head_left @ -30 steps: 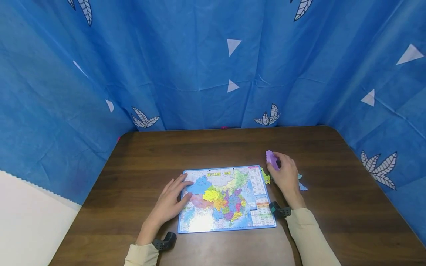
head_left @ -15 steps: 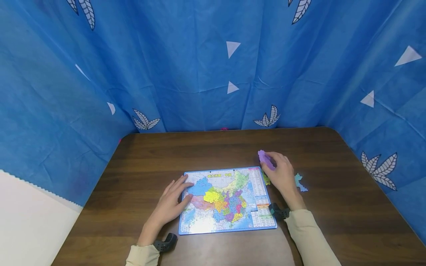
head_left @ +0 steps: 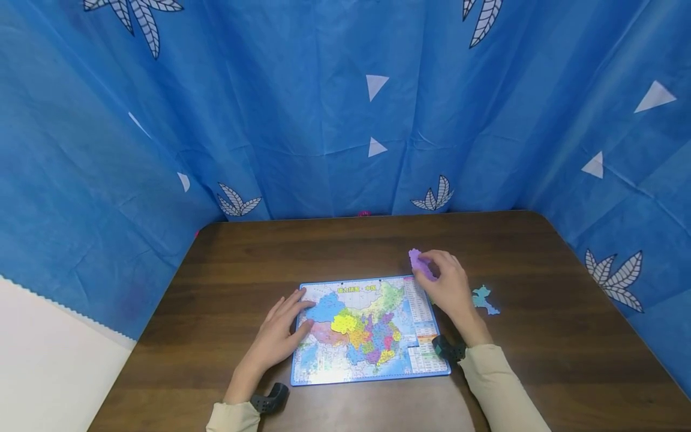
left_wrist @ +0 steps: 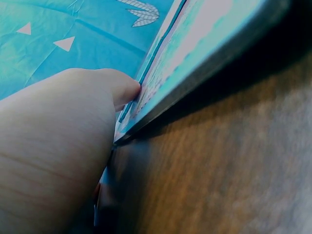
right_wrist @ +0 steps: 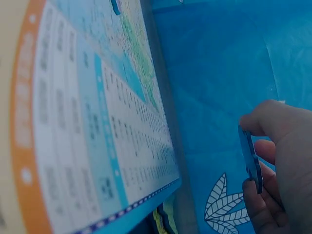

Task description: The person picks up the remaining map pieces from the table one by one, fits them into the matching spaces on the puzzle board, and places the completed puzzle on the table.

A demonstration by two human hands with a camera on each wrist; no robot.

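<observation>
A map puzzle board (head_left: 423, 321) with a blue border lies on the table, coloured map pieces filling its middle. My left hand (head_left: 276, 337) rests on the board's left edge, fingers spread and thumb on the surface; the left wrist view shows the thumb (left_wrist: 127, 87) at the rim. Past the board's top right corner, my right hand (head_left: 449, 285) pinches a purple puzzle piece (head_left: 414, 258) between thumb and fingers. In the right wrist view that piece (right_wrist: 250, 158) is seen nearly edge-on, apart from the board. My right hand mostly hides a green piece beside the board.
Light teal and blue puzzle pieces (head_left: 486, 300) lie on the brown wooden table (head_left: 561, 336) right of my right hand. A blue curtain (head_left: 324, 108) with leaf and triangle prints hangs behind and beside the table. A white surface (head_left: 48, 354) shows at the left.
My right hand has moved left with the purple piece, toward the board's top right corner, uncovering the teal and blue pieces. The left hand stays on the board's left edge.
</observation>
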